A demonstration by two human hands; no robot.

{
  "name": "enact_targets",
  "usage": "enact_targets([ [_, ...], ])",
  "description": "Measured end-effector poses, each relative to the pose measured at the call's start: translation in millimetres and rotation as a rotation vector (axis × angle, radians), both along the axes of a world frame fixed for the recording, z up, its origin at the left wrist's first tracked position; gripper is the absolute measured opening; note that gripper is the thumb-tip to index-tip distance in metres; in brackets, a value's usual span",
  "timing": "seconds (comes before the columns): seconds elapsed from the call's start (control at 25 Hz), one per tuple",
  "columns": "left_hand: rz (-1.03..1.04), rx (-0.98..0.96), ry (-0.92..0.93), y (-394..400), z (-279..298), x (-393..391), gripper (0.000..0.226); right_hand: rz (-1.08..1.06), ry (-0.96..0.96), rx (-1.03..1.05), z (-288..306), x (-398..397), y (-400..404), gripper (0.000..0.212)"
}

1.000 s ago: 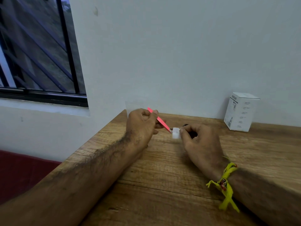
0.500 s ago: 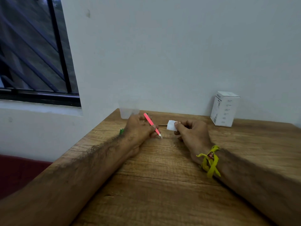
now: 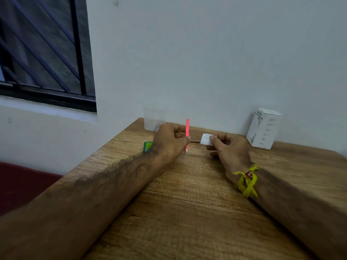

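— While the left hand (image 3: 169, 141) pinches the pink tweezers (image 3: 187, 128) between thumb and fingertips, nearly upright with the tip down by the table (image 3: 187, 212), what worries you?

— The tip. It might skid on the wood, or the thin shaft could roll in so light a pinch.

— And the right hand (image 3: 231, 149)?

— Thumb and forefinger pinch the small white pad (image 3: 206, 139) by one edge, just above the tabletop and apart from the tweezers. A careless poke could flick it loose. The left knuckles also sit close to the clear plastic cup (image 3: 153, 119) — easy to tip.
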State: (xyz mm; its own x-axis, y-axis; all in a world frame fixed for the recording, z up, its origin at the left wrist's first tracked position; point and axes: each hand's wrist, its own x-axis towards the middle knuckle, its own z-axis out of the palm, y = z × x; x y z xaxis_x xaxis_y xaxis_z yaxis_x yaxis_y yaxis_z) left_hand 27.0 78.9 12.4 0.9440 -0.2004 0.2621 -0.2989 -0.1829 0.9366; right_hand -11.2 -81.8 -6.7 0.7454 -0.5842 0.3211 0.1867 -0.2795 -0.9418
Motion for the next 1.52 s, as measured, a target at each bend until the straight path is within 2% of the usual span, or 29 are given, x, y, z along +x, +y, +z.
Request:
enact_targets([
  [0.24,0.057,0.094,-0.069,4.4,1.5,5.6,0.04,-0.069,0.02,-0.07,-1.8,21.8,-5.8,0.015],
  [0.36,0.132,0.126,-0.143,9.1,4.5,6.7,0.029,-0.143,0.011,-0.163,-0.9,27.7,-5.4,0.004],
  [0.44,0.22,0.171,-0.215,14.6,13.8,6.6,0.024,-0.17,-0.009,-0.212,1.7,27.0,-5.0,0.007],
  [0.72,0.492,0.468,-0.416,30.0,50.3,37.6,0.024,-0.096,-0.076,-0.371,5.1,26.8,-8.1,0.009],
  [0.92,0.67,0.728,-0.357,29.7,84.7,96.2,0.013,-0.084,-0.106,-0.408,3.4,34.1,-15.9,0.007],
  [1.0,0.714,0.847,-0.327,26.2,89.9,110.8,0.016,-0.09,-0.116,-0.397,4.3,36.5,-17.2,0.006],
  [1.12,0.668,0.919,-0.233,20.1,82.9,123.8,0.021,-0.101,-0.12,-0.391,4.9,39.7,-19.0,0.005],
  [1.2,0.632,0.878,-0.207,17.1,74.7,126.2,0.016,-0.116,-0.132,-0.361,4.2,41.0,-21.2,0.005],
  [1.36,0.639,0.759,-0.454,15.1,59.7,101.8,0.023,-0.111,-0.134,-0.345,4.6,40.4,-22.2,0.006],
  [1.44,0.494,0.659,-0.522,14.2,47.8,67.5,0.023,-0.123,-0.148,-0.327,4.3,40.1,-22.8,0.005],
  [1.52,0.314,0.65,-0.47,13.6,33.2,29.9,0.02,-0.192,-0.179,-0.262,5.5,40.4,-27.2,0.004],
])
